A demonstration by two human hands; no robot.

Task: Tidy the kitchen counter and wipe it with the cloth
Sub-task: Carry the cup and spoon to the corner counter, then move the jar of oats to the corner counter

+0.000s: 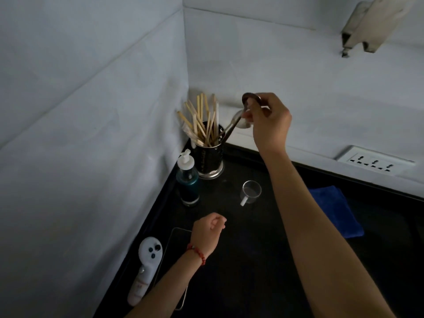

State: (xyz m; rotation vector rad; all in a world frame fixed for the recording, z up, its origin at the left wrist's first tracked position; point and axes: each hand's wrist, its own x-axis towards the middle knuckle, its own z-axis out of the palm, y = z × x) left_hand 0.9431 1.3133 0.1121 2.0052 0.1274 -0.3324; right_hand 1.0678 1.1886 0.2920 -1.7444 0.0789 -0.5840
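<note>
My right hand (pixel 267 120) is raised over the back corner of the black counter (pixel 252 260) and grips spoons (pixel 238 120) by their bowl ends, their handles dipping into the metal utensil holder (pixel 210 160). That holder stands in the corner and is full of wooden chopsticks (pixel 202 118). My left hand (pixel 207 232) hovers low over the counter with fingers loosely curled, holding nothing. A folded blue cloth (pixel 335 210) lies on the counter to the right, partly behind my right forearm.
A soap pump bottle (pixel 188 180) with blue-green liquid stands beside the holder. A small clear glass cup (pixel 251 191) sits mid-counter. A white ghost-shaped gadget (pixel 146 265) lies by the left wall, next to a dark tray (pixel 174 237). A wall socket (pixel 374 162) is at right.
</note>
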